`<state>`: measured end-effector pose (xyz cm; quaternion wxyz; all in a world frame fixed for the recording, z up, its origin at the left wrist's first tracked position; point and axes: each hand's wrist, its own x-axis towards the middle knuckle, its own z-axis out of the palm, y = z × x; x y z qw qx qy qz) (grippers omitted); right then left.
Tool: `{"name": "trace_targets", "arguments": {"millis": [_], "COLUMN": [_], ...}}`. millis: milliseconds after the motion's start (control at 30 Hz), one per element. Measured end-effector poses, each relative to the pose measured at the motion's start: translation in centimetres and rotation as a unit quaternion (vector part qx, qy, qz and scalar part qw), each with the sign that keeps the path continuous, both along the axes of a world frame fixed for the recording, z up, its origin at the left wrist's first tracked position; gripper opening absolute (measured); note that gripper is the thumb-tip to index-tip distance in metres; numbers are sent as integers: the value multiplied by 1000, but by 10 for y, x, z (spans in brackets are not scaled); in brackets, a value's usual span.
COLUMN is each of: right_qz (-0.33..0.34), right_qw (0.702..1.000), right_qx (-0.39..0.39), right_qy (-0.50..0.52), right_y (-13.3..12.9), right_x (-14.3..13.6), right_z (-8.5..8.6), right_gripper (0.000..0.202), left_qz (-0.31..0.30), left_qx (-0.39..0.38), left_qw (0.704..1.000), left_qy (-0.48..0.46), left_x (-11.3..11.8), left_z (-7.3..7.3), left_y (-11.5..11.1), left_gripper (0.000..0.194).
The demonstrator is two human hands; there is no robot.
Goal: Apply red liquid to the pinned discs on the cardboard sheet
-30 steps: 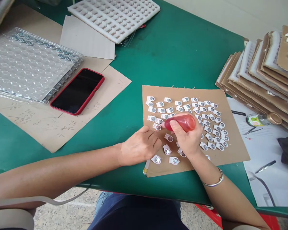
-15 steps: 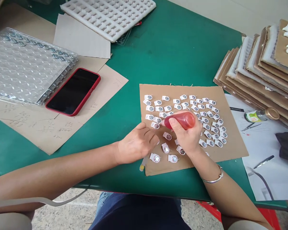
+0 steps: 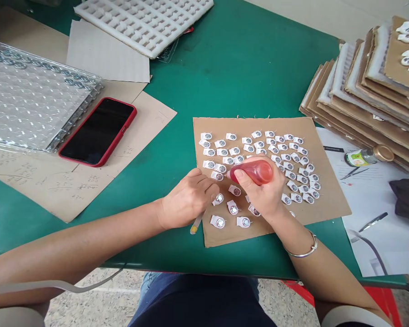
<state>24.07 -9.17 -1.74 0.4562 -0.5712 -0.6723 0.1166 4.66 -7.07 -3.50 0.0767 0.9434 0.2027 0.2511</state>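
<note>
My right hand (image 3: 268, 193) is wrapped round a red squeeze bottle (image 3: 259, 172), tilted with its narrow tip pointing left over the cardboard sheet (image 3: 327, 206). Closed near the sheet's left edge, my left hand (image 3: 190, 196) has a thin stick with a yellowish end (image 3: 195, 225) sticking out below it. The stick's other end is hidden by the fingers. Several small white tabbed pieces with round metallic centres (image 3: 218, 221) lie in loose rows on the cardboard. One such piece (image 3: 218, 175) is close to the bottle's tip; I cannot tell whether they touch.
At left are a red-cased phone (image 3: 97, 131) and a clear plastic tray (image 3: 30, 104) with metal parts. A white moulded tray (image 3: 150, 27) lies at the back. Stacked cardboard and foam sheets (image 3: 361, 86) stand right, near a small glass jar (image 3: 368, 156) and tweezers (image 3: 373, 221).
My left hand has drawn slightly left with the stick, uncovering a white piece beside its fingers. The bottle remains tilted over nearly the same spot. The whole view has shifted a little.
</note>
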Motion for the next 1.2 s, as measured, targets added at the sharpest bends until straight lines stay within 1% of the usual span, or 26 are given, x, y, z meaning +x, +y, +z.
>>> {"name": "trace_targets", "arguments": {"millis": [167,267,333,400,533,600,667,1200], "right_qz": [46,54,38,7,-61,-69,-63,-48], "right_qw": [999,998,999,999,993,991,992,994], "right_qx": [8,14,20,18,-12,-24,-29,-33], "right_qy": [-10,-1,17,43,102,112,106,95], "right_y": [-1,-1,-2,-4,-9,-10,-10,-9], "right_x": [1,1,2,4,8,8,7,5], "right_z": [2,0,-2,-5,-10,-12,-13,-17], "right_gripper": [26,27,25,22,21,20,20,21], "left_qz": [-5,1,5,9,19,21,21,14], "left_qx": [-75,-117,-144,-168,-208,-218,-221,-233], "left_qw": [997,992,987,983,973,971,970,969], "left_qy": [-29,-53,-65,-78,-93,-96,-98,-81], "left_x": [-2,-3,-4,-5,-7,-7,-7,-8], "left_z": [2,2,1,0,-2,-3,-3,-1], "left_y": [5,8,9,11,16,17,17,17], "left_gripper": [16,14,12,10,11,12,12,11]}}
